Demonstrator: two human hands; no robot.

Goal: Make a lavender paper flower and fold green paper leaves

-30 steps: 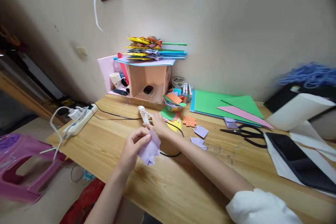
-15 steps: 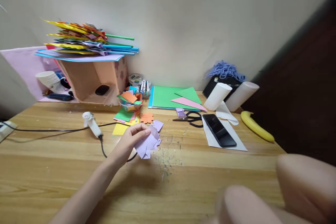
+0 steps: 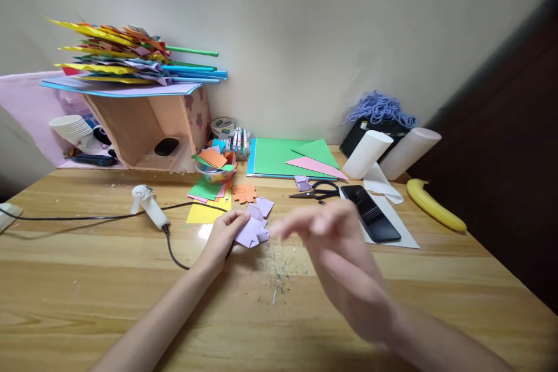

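My left hand (image 3: 223,238) pinches a folded piece of purple paper (image 3: 249,233) between thumb and fingers, low over the middle of the table. Other purple paper pieces (image 3: 264,207) lie just behind it, partly overlapped in my view. Blurred by motion, my right hand (image 3: 344,267) hangs above the table to the right of the paper, fingers stretched out and nothing visible in them. An orange paper flower shape (image 3: 244,193) rests behind the purple pieces. Black-handled scissors (image 3: 320,190) lie beyond my right hand, beside a small folded purple piece (image 3: 302,183).
A white glue gun (image 3: 150,209) with a black cord stands at left. Behind are a bowl of paper scraps (image 3: 215,171), green sheets (image 3: 274,157) and a pink box (image 3: 198,122) topped with paper flowers. A phone (image 3: 370,215), white rolls (image 3: 368,154) and a banana (image 3: 433,206) are at right.
My right hand has come up from the lower right toward the paper, its fingers reaching left. My left hand keeps the purple paper, now slightly higher and farther right.
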